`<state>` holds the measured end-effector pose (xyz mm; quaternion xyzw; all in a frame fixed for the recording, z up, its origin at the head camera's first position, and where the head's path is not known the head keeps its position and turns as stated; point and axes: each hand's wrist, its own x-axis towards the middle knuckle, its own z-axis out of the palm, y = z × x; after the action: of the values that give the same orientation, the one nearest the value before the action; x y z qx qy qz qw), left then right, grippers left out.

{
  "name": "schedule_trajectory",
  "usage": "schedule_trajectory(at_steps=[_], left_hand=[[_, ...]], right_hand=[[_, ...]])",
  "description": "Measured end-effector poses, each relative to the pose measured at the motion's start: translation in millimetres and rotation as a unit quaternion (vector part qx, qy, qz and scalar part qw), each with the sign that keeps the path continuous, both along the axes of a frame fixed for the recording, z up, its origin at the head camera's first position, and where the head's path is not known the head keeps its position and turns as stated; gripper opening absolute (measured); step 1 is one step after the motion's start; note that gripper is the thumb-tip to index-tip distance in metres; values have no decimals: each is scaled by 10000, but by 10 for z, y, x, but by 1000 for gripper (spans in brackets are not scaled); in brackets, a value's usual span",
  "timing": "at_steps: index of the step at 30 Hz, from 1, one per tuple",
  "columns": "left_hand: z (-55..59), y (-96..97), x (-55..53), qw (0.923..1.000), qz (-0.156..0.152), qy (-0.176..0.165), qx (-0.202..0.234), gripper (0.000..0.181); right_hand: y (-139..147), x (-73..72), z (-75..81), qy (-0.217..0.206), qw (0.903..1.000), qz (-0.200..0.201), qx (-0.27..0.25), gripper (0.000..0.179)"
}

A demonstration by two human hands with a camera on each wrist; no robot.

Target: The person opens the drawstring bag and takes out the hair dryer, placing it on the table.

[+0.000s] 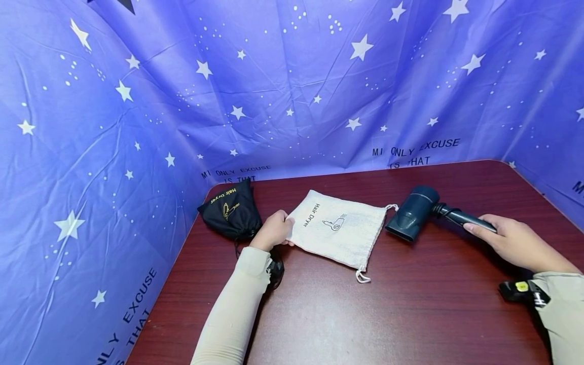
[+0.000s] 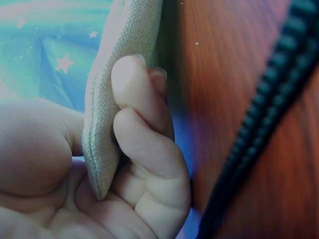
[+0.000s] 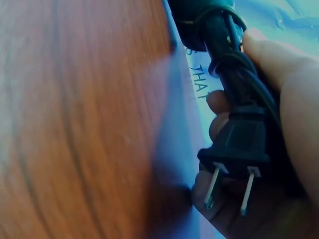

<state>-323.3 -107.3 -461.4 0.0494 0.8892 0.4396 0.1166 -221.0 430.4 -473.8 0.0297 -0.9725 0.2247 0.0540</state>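
My left hand [image 1: 275, 230] pinches the closed end of a white cloth drawstring pouch [image 1: 342, 223] printed "Hair Dryer". In the left wrist view, curled fingers [image 2: 144, 144] and the thumb grip the corner of this pouch [image 2: 122, 55]. On the right, my right hand [image 1: 515, 242] grips the handle of a dark hair dryer [image 1: 412, 213]; its wide nozzle lies beside the pouch's drawstring end. The right wrist view shows the cord wound round the handle and the two-prong plug [image 3: 237, 139] in the palm. Whether the dryer touches the table cannot be told.
A black drawstring pouch [image 1: 230, 215], also printed "Hair Dryer", lies left of my left hand, near the back left of the dark red wooden table [image 1: 328, 319]. A blue star-patterned curtain [image 1: 292, 76] hangs behind and along the sides.
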Motion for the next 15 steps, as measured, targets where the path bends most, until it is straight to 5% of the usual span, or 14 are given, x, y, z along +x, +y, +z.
schedule_trajectory(at_steps=[15], left_hand=[[-7,-1,2,10000,-12,11,-25,23]], right_hand=[[149,34,2,-32,9963,-850,-87,60]])
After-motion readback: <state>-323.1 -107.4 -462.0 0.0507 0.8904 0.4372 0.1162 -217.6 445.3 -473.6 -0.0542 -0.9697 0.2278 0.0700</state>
